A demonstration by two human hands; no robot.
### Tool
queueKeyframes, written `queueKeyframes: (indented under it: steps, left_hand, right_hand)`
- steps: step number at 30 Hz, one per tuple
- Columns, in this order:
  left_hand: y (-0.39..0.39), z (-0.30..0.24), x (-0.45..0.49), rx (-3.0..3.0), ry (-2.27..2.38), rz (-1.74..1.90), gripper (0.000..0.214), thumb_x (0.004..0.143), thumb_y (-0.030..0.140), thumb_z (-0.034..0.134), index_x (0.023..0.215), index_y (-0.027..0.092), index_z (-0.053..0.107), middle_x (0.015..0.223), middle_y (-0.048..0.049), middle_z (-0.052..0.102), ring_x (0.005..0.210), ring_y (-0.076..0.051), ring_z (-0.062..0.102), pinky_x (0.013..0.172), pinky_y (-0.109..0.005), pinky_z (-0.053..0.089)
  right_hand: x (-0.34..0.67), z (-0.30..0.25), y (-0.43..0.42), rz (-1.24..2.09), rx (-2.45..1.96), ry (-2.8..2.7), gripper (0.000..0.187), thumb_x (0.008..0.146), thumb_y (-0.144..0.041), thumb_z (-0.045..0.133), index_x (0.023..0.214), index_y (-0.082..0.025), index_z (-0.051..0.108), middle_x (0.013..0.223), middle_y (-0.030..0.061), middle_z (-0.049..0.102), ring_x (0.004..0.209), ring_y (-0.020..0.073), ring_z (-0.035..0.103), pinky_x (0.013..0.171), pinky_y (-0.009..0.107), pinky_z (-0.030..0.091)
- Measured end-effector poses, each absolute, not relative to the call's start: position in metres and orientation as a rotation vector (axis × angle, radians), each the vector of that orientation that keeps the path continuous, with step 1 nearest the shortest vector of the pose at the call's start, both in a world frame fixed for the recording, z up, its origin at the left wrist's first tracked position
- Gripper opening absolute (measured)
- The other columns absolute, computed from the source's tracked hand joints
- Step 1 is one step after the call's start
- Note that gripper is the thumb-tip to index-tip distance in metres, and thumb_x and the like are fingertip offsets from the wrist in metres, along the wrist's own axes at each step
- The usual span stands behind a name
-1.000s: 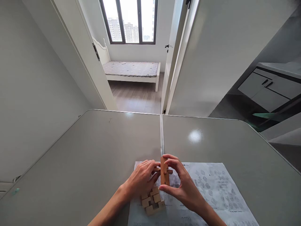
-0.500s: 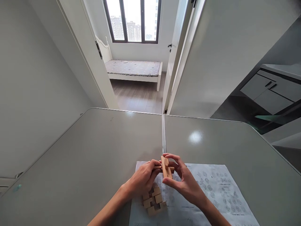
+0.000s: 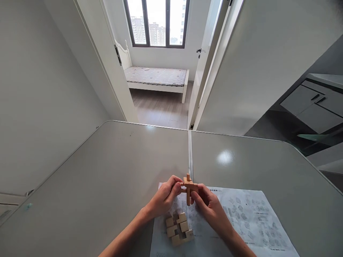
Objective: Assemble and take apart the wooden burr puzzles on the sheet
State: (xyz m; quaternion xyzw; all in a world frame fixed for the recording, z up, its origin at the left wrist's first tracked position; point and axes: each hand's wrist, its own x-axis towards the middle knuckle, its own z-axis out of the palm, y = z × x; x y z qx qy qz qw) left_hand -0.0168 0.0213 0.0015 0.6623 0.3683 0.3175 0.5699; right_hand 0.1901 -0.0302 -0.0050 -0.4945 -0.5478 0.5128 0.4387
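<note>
Between my two hands, above the paper sheet, is a wooden interlocking puzzle [image 3: 188, 183] made of crossed sticks, with one peg pointing up and one bar hanging down. My left hand [image 3: 166, 194] pinches the stick ends on its left side. On the other side, my right hand [image 3: 209, 202] grips the block with thumb and fingers. Below my left hand, several notched wooden blocks [image 3: 177, 241] lie grouped together on the paper sheet [image 3: 214, 223]. The lower fingers of both hands are partly hidden.
The sheet, printed with small puzzle diagrams, lies on a grey table [image 3: 120, 167] with a seam [image 3: 190, 150] down its middle. Past the far edge, a doorway leads to a bed [image 3: 158, 75] under a window [image 3: 158, 25]. White cabinets [image 3: 313, 103] stand at right.
The wooden puzzle has been turned, so its peg now points up. My right hand has shifted lower around it, fingers closer in. The view has moved slightly.
</note>
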Motion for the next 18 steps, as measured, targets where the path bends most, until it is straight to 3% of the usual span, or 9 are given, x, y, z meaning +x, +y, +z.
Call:
queueKeyframes:
  steps: [9,18]
  left_hand:
    - [0.021,0.000,-0.017,1.632,0.828,0.705,0.037,0.111,0.054,0.037,0.106,0.022,0.054,0.085,-0.0016,0.069,0.076,-0.015,0.063,0.075,-0.026,0.054]
    - [0.022,0.012,-0.016,1.667,0.777,0.634,0.033,0.112,0.049,0.035,0.106,0.021,0.052,0.087,-0.0016,0.069,0.080,-0.015,0.065,0.080,-0.025,0.055]
  right_hand:
    - [0.191,-0.013,-0.031,1.385,-1.177,-1.364,0.038,0.109,-0.056,0.048,0.098,-0.022,0.060,0.072,-0.0013,0.059,0.061,0.0150,0.047,0.057,0.027,0.038]
    - [0.197,-0.010,-0.029,1.455,-1.124,-1.467,0.039,0.111,-0.056,0.039,0.096,-0.023,0.053,0.076,-0.0013,0.057,0.067,0.0170,0.051,0.067,0.030,0.042]
